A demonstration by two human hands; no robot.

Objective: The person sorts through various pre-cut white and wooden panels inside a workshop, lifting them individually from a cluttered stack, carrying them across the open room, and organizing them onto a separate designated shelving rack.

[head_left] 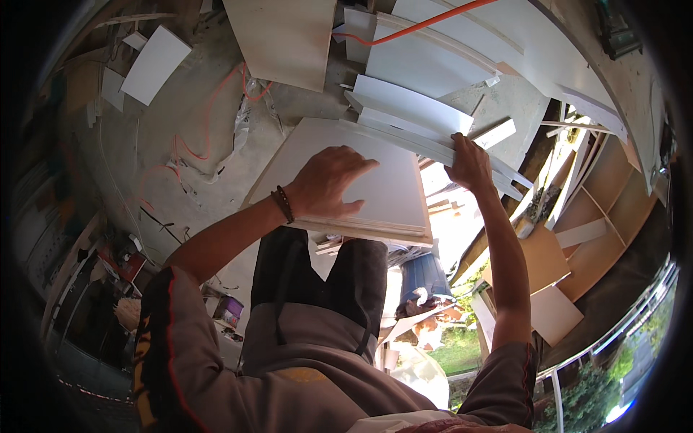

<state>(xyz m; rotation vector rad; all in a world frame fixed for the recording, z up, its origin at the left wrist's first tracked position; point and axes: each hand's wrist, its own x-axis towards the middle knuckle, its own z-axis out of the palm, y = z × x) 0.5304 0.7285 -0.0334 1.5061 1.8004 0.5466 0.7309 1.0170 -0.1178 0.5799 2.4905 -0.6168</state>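
Note:
My left hand, a beaded bracelet at its wrist, is over a stack of white-faced boards in front of my legs. Its thumb and forefinger are spread and nothing is between them. Whether the palm touches the top board I cannot tell. Farther right, my right hand is closed round the edge of a long narrow white panel. This panel lies slanted along the far right side of the stack. Another white panel is just behind it.
Large pale sheets lean at the far right, with an orange hose across them. A wide board stands at the far side. More orange hose lies on the concrete floor to the left. Wooden shelving is at the right.

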